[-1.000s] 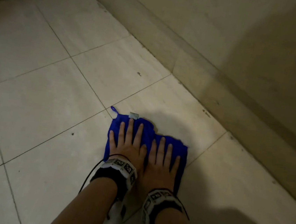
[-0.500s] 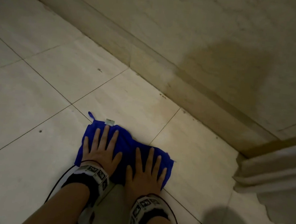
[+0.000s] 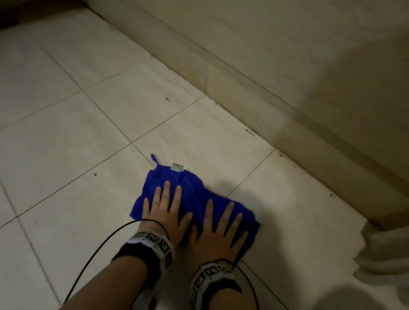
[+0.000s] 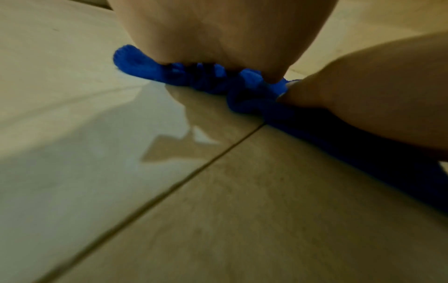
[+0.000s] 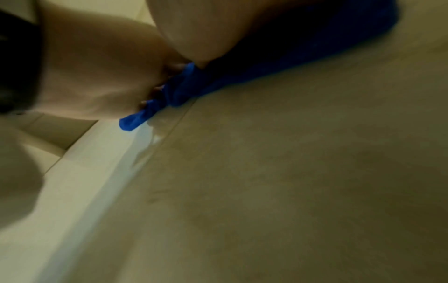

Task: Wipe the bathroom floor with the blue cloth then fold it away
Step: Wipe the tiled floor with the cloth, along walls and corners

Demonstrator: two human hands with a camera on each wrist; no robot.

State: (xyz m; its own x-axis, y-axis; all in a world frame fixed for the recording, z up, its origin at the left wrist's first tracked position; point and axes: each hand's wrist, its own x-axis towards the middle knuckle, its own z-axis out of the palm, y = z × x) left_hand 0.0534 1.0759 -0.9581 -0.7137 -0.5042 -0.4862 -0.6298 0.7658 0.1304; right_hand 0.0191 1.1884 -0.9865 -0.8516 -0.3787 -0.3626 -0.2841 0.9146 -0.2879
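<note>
The blue cloth (image 3: 189, 193) lies bunched on the pale tiled floor (image 3: 53, 164), a small loop and a grey label at its far edge. Both hands lie flat on it, side by side, fingers straight and spread. My left hand (image 3: 165, 208) presses its left half, my right hand (image 3: 218, 229) its right half. From the left wrist view the cloth (image 4: 198, 76) shows crumpled under the heel of the left hand (image 4: 218, 32). The right wrist view is blurred, with the cloth (image 5: 179, 92) squeezed beneath the right hand (image 5: 194, 34).
A beige wall with a raised skirting (image 3: 268, 91) runs diagonally just beyond the cloth. Pale draped fabric (image 3: 395, 253) hangs at the right edge. A black cable (image 3: 94, 254) trails from the left wrist band. Open tiles stretch to the left.
Both hands have slid the cloth sideways along the skirting across the tiles and back, staying flat on it throughout. The right hand now lies a little further from the left.
</note>
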